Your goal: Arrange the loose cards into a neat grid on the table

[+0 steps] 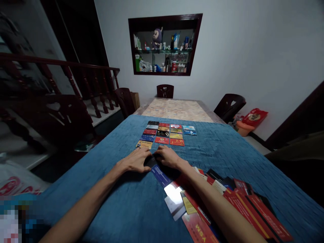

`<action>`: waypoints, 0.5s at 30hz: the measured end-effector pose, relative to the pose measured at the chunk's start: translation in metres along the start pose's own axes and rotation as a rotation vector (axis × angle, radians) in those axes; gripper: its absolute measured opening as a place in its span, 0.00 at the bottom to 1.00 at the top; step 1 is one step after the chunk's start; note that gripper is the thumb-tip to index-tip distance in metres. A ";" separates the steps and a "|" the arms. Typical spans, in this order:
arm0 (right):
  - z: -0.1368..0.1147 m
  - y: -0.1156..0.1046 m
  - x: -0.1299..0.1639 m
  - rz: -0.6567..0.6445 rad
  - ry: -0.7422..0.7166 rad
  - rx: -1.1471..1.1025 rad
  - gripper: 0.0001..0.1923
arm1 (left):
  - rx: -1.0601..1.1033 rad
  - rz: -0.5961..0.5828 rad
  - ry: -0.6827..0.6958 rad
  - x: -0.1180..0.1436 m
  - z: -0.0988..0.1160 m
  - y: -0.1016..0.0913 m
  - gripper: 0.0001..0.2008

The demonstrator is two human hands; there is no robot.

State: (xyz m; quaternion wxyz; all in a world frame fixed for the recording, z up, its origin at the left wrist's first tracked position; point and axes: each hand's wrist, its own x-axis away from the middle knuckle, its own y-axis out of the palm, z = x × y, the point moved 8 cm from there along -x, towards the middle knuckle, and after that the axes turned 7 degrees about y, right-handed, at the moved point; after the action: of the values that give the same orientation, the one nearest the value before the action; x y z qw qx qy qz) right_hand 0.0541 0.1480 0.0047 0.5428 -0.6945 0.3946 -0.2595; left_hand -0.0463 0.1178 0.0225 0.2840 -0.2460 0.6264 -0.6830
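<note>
Fingers of left hand (135,161) & right hand (168,157) pinching 1 dark card (151,161), approx. 15 cards in 4 columns (164,134) ahead

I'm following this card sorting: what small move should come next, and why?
Probably slide the dark card that both hands, left hand and right hand, press forward to the card grid; its nearest row looks unfinished.

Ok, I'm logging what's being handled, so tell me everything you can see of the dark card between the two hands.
The dark card is thin, flat and black, plastic by its look, lying on the blue cloth. The left hand and right hand press on it from either side, covering its ends. Its near edge meets a blue card. Any print is too dim to read.
</note>
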 end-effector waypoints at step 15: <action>-0.001 -0.007 0.003 -0.028 -0.094 -0.111 0.16 | 0.087 0.046 0.037 0.005 -0.006 -0.009 0.09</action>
State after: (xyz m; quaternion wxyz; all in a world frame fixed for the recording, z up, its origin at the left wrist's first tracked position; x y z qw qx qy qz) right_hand 0.0565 0.1453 0.0113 0.5176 -0.7405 0.3727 -0.2117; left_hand -0.0545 0.1195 0.0304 0.2985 -0.2062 0.6067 -0.7073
